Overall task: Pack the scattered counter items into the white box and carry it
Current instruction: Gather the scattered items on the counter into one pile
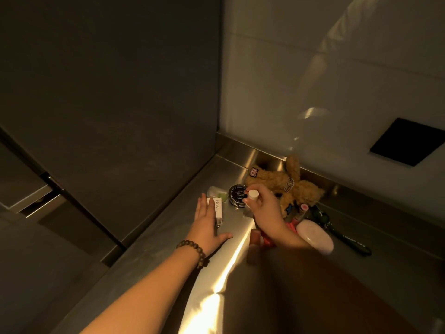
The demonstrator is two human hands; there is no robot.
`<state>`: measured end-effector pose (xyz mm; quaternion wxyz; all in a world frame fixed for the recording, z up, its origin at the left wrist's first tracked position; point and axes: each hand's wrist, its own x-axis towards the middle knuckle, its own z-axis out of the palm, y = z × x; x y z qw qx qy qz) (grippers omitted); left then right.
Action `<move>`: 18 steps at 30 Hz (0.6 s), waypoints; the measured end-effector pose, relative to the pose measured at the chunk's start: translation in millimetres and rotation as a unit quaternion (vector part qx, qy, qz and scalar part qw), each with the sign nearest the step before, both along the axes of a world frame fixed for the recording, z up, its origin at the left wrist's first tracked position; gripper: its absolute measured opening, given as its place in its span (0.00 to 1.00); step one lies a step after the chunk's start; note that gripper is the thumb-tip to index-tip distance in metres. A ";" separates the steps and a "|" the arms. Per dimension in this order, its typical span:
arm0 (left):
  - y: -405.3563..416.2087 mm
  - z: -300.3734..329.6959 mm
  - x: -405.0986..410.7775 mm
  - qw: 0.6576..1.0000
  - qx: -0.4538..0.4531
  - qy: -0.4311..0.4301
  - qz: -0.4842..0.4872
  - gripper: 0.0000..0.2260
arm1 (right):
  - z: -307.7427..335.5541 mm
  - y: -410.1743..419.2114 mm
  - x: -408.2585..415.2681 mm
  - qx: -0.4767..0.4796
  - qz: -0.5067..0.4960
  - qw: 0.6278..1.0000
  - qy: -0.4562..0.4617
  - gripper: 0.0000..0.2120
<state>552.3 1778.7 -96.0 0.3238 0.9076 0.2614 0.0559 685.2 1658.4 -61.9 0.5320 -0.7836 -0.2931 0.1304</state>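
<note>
Worktop (154, 256): charger (218, 208), tin (237, 193), plush (286, 186), other items unpacked. White box not in view. Left hand (207, 222) flat, fingers straight, on charger. Right hand (263, 208), fingers clamped on small bottle (252, 195). Packing barely begun, by appearance.

It looked like a home kitchen corner. A stainless steel counter (154, 256) met a glossy white backsplash (313, 92). Personal clutter, a plush toy (296, 186) included, lay there.

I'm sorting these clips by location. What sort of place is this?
Probably a kitchen or similar service area, though that is a guess. A brushed steel counter with a raised steel back edge meets a glossy white wall, with dark flat cabinet-like panels beside it.
</note>
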 end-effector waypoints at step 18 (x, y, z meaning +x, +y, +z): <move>-14.3 1.5 9.2 0.995 0.071 0.013 -0.062 0.47 | 7.6 -63.0 -0.9 -0.127 0.012 0.979 -0.159 0.20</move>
